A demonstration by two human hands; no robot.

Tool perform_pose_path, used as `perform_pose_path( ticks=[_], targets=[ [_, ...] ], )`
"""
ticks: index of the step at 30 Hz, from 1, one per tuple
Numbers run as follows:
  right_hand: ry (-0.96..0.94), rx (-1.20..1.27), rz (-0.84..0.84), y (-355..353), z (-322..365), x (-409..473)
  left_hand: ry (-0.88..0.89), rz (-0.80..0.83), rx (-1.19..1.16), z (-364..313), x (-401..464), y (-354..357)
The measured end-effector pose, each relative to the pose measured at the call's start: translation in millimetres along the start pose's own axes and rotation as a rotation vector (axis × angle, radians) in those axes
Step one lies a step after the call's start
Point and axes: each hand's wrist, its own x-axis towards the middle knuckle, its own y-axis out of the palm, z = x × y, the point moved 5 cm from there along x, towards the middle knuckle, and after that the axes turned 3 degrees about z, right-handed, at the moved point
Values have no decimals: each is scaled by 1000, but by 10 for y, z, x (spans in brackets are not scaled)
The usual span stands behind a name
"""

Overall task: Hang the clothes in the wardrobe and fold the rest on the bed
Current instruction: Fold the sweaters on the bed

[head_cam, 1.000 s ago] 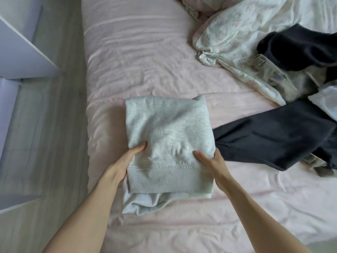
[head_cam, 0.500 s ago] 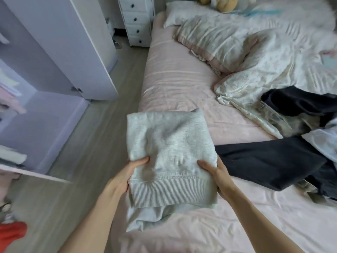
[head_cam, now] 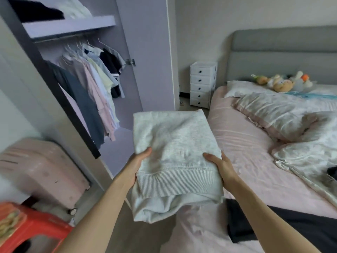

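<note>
Folded grey sweatshirt (head_cam: 175, 154): held in the air beside the bed (head_cam: 242, 161), facing the open wardrobe (head_cam: 87, 84). Left hand (head_cam: 139, 161), right hand (head_cam: 221, 166): gripping opposite edges, thumbs on top.

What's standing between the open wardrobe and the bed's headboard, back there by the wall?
In the head view, a white drawer unit stands between the wardrobe and the grey headboard.
</note>
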Motion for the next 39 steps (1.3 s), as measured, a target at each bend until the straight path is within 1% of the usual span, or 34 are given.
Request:
perform_pose_path(
  ticks=[5, 7, 10, 18, 24, 27, 30, 33, 35, 37, 39],
  targets=[
    [-82, 45, 35, 882, 395, 478, 104, 45, -21, -705, 308, -672],
    [-87, 55, 36, 1197, 519, 656, 132, 7, -27, -1012, 417, -920],
    [-108, 60, 33, 1533, 733, 831, 151, -2, -15, -1384, 595, -1148],
    [-225, 6, -15, 1769, 1377, 1447, 229, 5, 0, -1934, 1194, -1253],
    [-272, 5, -42, 1957, 1826, 2337, 271, -79, 51, -2465, 2036, -1297],
    [-284, 3, 4, 2050, 2108, 2991, 320, -133, 52, -2792, 2594, -1299],
    [-327, 25, 18, 2085, 2351, 3603, 328, -135, 56, -3061, 3071, -1261],
    [-327, 33, 71, 2253, 2676, 4303, 342, -189, 51, -3461, 3539, -1270],
    [-322, 42, 123, 2454, 2851, 4631, 345, -221, 47, -3685, 3723, -1371],
    [-319, 45, 194, 2773, 3039, 4988, 361, -285, 56, -3947, 3922, -1590],
    [-334, 46, 247, 3103, 3194, 5257, 365, -314, 38, -4173, 4023, -1827]
  ],
)
